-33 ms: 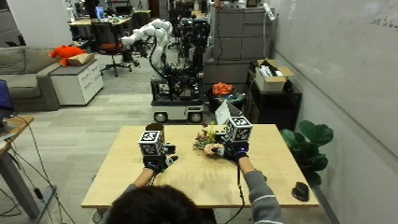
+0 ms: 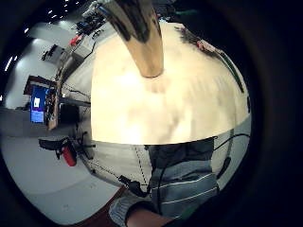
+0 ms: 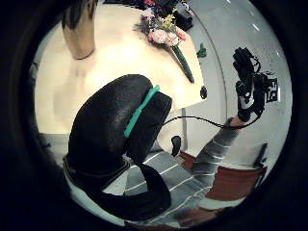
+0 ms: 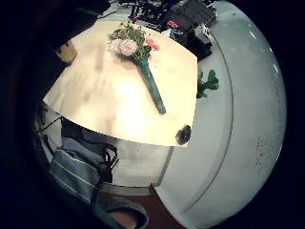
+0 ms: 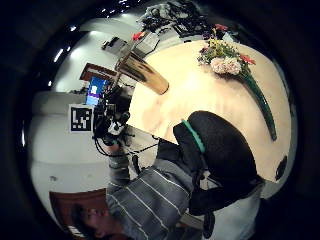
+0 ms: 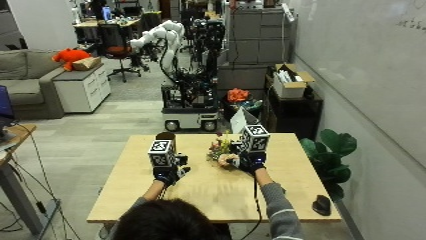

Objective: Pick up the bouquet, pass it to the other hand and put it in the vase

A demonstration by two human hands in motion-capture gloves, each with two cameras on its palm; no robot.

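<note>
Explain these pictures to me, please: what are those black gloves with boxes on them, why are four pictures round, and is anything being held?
No robot is working here: a person sits at a wooden table wearing black gloves fitted with small cameras. The ordinary picture comes from a camera above and behind the person's head. The four round ones look out from the palms, two per hand, through very wide lenses. On the table lie a bouquet with a green wrapped stem, a shiny vase standing upright, and a small dark object near the edge. The left hand and right hand are raised above the table, palms facing it. Nothing is held yet; the bouquet lies untouched.
</note>
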